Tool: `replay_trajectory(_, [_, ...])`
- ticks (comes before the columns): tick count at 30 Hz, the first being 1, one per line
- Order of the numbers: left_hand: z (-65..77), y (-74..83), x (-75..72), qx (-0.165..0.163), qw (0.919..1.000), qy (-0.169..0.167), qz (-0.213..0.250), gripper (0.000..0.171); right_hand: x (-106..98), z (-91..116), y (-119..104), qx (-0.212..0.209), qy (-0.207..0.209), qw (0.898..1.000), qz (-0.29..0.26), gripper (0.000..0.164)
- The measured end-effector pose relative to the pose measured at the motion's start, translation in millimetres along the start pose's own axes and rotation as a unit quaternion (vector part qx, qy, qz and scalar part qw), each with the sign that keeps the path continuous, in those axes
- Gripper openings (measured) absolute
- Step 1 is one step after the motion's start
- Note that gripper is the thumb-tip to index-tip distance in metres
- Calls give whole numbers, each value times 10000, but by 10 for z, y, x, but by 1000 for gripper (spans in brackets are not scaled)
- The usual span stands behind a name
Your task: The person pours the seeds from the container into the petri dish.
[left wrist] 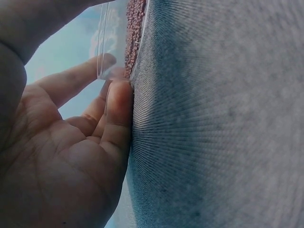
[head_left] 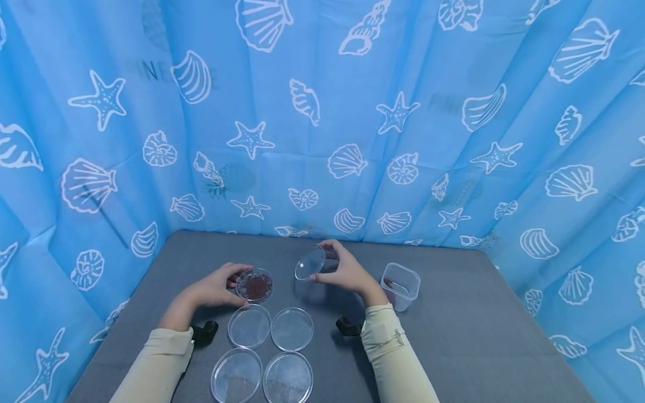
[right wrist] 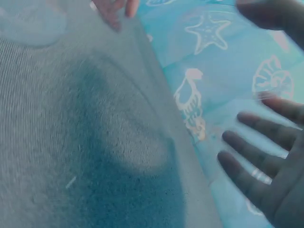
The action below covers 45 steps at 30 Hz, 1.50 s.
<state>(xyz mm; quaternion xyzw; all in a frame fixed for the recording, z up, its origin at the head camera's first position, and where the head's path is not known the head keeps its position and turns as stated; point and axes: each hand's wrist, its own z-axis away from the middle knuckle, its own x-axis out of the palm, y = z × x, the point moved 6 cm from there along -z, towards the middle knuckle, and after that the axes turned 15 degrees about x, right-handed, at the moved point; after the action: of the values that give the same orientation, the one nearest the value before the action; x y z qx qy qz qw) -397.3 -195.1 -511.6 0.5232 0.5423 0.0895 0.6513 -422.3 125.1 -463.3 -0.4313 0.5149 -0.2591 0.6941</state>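
Note:
My left hand (head_left: 214, 286) grips a clear petri dish (head_left: 270, 275) at its left side, thumb at the near edge and fingers at the far edge. Reddish-brown granules (head_left: 255, 287) lie in it; in the left wrist view they form a thin layer (left wrist: 135, 38), and the dish rests on or just above the cloth. Above the table, my right hand (head_left: 347, 273) holds a tilted clear round lid or dish (head_left: 309, 264) by its rim between thumb and fingers. Through the right wrist view this clear piece is faint, and the other fingers (right wrist: 256, 152) are spread.
Several clear petri dishes (head_left: 249, 327) stand close together in front of the granule dish, between the forearms. A clear plastic tub (head_left: 403, 303) with some reddish-brown material stands to the right. Grey cloth covers the table (head_left: 463, 336); a blue shell-patterned curtain (head_left: 322, 129) hangs behind.

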Motion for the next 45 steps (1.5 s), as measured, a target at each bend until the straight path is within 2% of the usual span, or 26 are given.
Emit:
replay_trajectory(2, [7,3,-1,-7,10000,-6,-18,91,-18,19,-35,-202,-57,9984,-520,77])
replay_trajectory(5, [11,4,0,-6,10000,-15,-60,91,-29,45,-73,-366,-88,9943,-997,74])
replay_trajectory(8, [11,3,0,-3,10000,-9,-71,91,-30,54,-83,-356,-54,9923,-1182,73])
replay_trajectory(12, [4,-1,-1,-5,10000,4,-37,91,-17,40,-77,-236,16,9938,-1090,76])
replay_trajectory(19, [12,20,-17,62,10000,0,7,92,130,6,-110,-241,-131,9993,-268,81])
replay_trajectory(23, [23,25,-31,127,9999,13,4,92,237,-4,-141,-189,-27,9986,488,80])
replay_trajectory(26, [27,39,-26,65,10000,14,61,92,339,-21,-163,-291,-29,9943,1023,77])
replay_trajectory(30, [21,55,4,-10,9998,-19,202,92,491,-42,-224,-486,-279,9877,1457,70])
replay_trajectory(36, [10,33,34,12,9999,1,156,92,699,-123,-328,-604,-543,9719,2209,65])
replay_trajectory(45, [-1,58,16,-90,10000,0,-26,94,932,-302,-464,-582,-616,9546,2855,51])
